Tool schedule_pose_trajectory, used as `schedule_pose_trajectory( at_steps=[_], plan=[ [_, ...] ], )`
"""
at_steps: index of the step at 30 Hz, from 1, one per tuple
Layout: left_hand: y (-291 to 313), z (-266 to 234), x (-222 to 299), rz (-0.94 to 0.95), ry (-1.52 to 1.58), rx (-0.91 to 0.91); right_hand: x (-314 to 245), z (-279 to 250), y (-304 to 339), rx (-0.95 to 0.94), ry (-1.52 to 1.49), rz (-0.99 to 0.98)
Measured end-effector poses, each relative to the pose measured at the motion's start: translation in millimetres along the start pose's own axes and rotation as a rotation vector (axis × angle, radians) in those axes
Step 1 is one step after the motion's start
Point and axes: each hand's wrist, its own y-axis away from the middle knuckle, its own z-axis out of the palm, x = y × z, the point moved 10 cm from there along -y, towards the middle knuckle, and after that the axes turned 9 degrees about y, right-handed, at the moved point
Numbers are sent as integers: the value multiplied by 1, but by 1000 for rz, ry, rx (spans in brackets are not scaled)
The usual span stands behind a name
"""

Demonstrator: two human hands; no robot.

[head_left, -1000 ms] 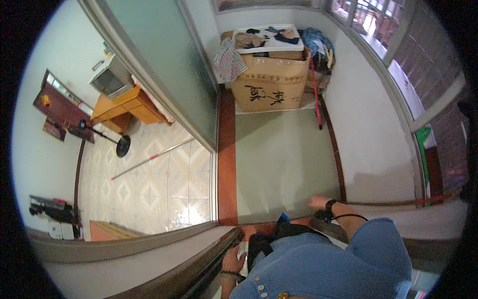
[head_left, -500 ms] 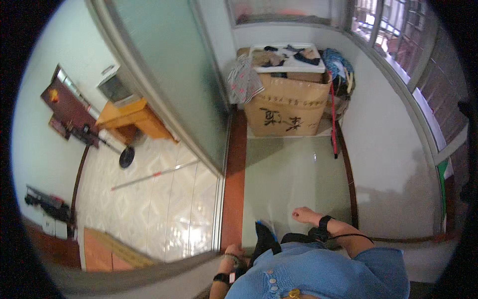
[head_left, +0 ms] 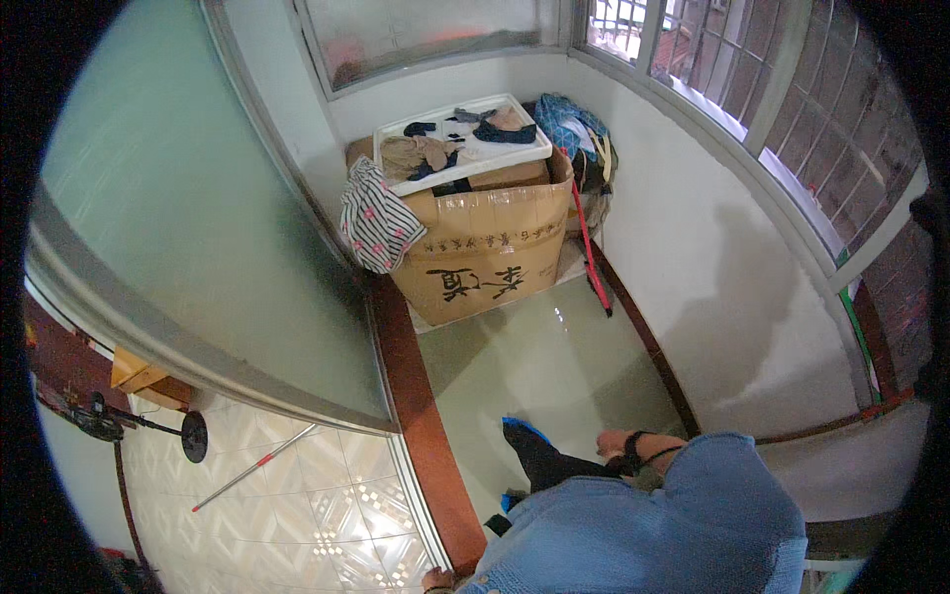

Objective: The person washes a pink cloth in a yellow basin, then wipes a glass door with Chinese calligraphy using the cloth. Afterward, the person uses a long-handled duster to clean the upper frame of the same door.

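Left hand (head_left: pixel 437 577): before the cardboard box (head_left: pixel 480 259), nearest the door track (head_left: pixel 417 495); finger opening and hold untellable.
Right hand (head_left: pixel 613 443): before the box, near the dark-clad leg (head_left: pixel 556 465); fingers blurred, seemingly curled, hold untellable.
Red pole (head_left: pixel 588 243): right of the box.
White tray (head_left: pixel 485 148): atop the box.

- Large brown cardboard box (head_left: pixel 475 247) with black markings
- Shallow white rectangular tray (head_left: pixel 505 163) atop it, bearing small dark and beige cloths (head_left: pixel 416 156)
- Black-and-white striped cloth (head_left: pixel 376 220) with pink patches, hanging at the box's left corner
- Slim red pole (head_left: pixel 591 262), right of the box
- Black round fan-like base (head_left: pixel 195 437) on patterned beige tiles (head_left: pixel 297 515)
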Motion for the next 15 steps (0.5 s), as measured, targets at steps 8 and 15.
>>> schedule_pose_trajectory(
  at_steps=[8, 15],
  plan=[
    [18, -31, 87, 0, 82, 56, -64, -239, -114, 255, -322, -244],
    [-6, -115, 140, -153, 313, 299, 16, -236, -219, 76, 190, -266]
  ],
)
